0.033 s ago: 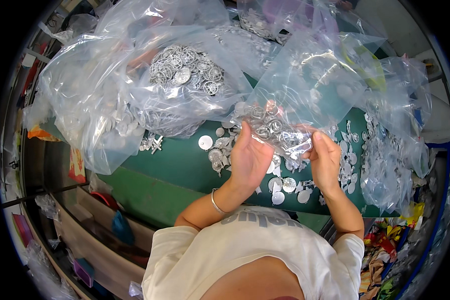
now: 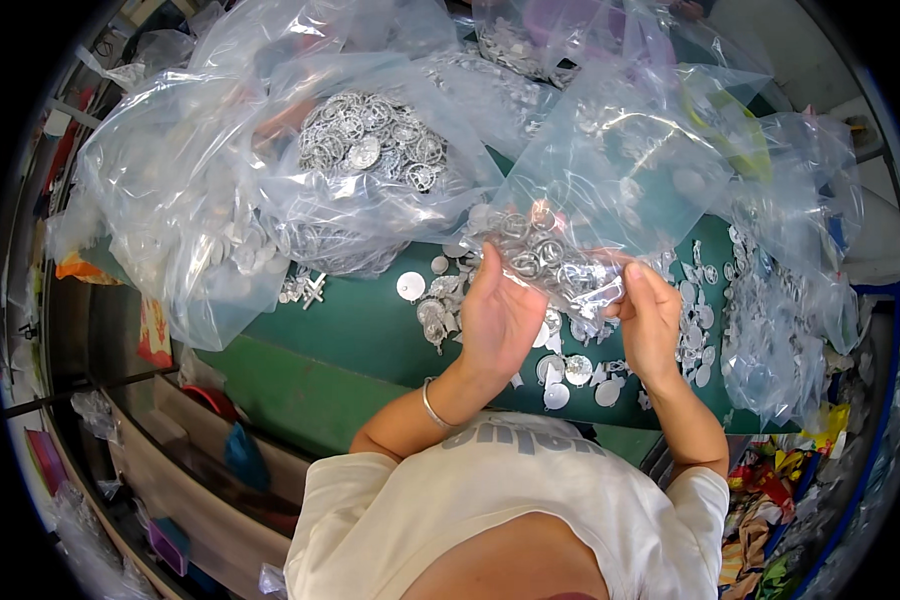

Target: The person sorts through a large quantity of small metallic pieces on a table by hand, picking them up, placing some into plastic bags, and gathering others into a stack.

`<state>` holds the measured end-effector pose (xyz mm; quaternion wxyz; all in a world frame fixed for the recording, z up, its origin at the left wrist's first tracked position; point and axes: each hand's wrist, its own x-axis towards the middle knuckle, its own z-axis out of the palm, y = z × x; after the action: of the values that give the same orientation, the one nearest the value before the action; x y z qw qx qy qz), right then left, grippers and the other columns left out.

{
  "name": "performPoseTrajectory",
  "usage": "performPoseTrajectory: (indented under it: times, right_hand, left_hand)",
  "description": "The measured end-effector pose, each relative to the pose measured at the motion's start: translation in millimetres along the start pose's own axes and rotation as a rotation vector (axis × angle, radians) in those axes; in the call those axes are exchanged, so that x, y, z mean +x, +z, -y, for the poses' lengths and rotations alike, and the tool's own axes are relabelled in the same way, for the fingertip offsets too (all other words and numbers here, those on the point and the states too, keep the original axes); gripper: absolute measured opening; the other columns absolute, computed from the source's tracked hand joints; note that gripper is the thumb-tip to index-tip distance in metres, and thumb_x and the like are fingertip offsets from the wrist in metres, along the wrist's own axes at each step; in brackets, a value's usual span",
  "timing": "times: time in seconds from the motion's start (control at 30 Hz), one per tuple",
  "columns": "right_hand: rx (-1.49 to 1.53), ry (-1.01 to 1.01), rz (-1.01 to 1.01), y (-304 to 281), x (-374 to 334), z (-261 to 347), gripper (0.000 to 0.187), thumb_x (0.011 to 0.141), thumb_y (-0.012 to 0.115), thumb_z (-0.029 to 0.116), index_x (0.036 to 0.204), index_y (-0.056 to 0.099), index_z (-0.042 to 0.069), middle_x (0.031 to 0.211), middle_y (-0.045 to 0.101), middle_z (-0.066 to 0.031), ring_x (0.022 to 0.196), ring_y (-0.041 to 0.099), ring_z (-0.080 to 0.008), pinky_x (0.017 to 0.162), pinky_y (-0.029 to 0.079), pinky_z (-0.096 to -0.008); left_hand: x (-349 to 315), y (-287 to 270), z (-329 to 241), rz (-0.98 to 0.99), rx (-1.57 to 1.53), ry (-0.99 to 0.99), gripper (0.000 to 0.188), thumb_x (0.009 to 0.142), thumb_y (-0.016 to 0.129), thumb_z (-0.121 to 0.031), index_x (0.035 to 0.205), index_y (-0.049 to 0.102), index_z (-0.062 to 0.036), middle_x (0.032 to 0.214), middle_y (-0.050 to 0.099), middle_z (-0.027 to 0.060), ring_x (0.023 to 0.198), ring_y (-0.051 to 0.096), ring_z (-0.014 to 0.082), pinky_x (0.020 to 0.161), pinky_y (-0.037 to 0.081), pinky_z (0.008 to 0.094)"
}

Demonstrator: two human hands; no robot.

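Between my two hands is a clear plastic bag (image 2: 560, 265) with silvery metal pieces bunched in its lower part. Its loose, see-through upper part spreads out beyond my hands. My left hand (image 2: 505, 315) is curled under and around the bag's left side, thumb on top. Thumb and fingers of my right hand (image 2: 650, 315) pinch the bag's right lower corner. Beneath and around the bag, flat silvery metal charms (image 2: 578, 370) lie loose on the green tabletop (image 2: 370, 325). A round blank disc (image 2: 410, 286) rests left of my left hand.
A large open plastic bag (image 2: 370, 215) full of ring-shaped metal pieces stands far left, beside another bulging bag (image 2: 180, 200). More bags of parts (image 2: 780, 340) crowd the right side. Small cross-shaped pieces (image 2: 312, 290) lie at the left. An open drawer (image 2: 210, 470) sits lower left.
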<state>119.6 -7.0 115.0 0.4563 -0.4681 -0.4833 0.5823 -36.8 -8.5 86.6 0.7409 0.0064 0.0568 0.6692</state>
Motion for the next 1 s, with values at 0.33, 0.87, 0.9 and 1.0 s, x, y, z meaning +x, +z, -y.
performPoseTrajectory:
  times: [0.33,0.87,0.9,1.0]
  right_hand:
    - [-0.125,-0.099,0.056,-1.3,1.0,4.4,0.032,0.089,0.052,0.011,0.119,0.053,-0.001,0.113,0.059,-0.0073,0.073,0.05,-0.0015,0.062,0.043,-0.0158]
    - [-0.078,-0.107,0.01,3.8,33.2,8.0,0.042,0.08,0.062,0.004,0.12,0.05,-0.004,0.113,0.056,-0.0083,0.078,0.059,-0.0104,0.062,0.046,-0.0201]
    - [0.004,-0.056,-0.004,1.5,40.8,7.2,0.037,0.082,0.061,0.006,0.117,0.053,-0.004,0.109,0.058,-0.0084,0.072,0.06,-0.0095,0.056,0.046,-0.0195]
    - [0.203,0.138,-0.085,-1.2,66.8,19.9,0.026,0.091,0.05,0.017,0.102,0.062,-0.004,0.091,0.063,-0.0092,0.073,0.06,-0.0111,0.053,0.051,-0.0257]
  left_hand:
    - [4.9,4.6,4.6,0.001,-0.008,0.021,0.043,0.098,0.028,-0.029,0.136,0.027,-0.0096,0.141,0.032,0.0091,0.132,0.028,0.0276,0.109,0.024,0.045]
    - [32.0,5.2,17.8,0.099,0.176,0.026,0.04,0.099,0.029,-0.025,0.134,0.03,-0.0058,0.138,0.035,0.0141,0.129,0.032,0.0275,0.106,0.028,0.0425]
    - [35.5,6.4,17.8,0.11,0.22,0.028,0.04,0.098,0.029,-0.024,0.133,0.03,-0.005,0.138,0.035,0.0151,0.129,0.033,0.0273,0.106,0.028,0.0424]
    - [45.4,-6.8,15.0,0.157,0.318,-0.02,0.043,0.097,0.034,-0.019,0.135,0.027,-0.0016,0.139,0.033,0.0171,0.129,0.033,0.0267,0.107,0.026,0.0418]
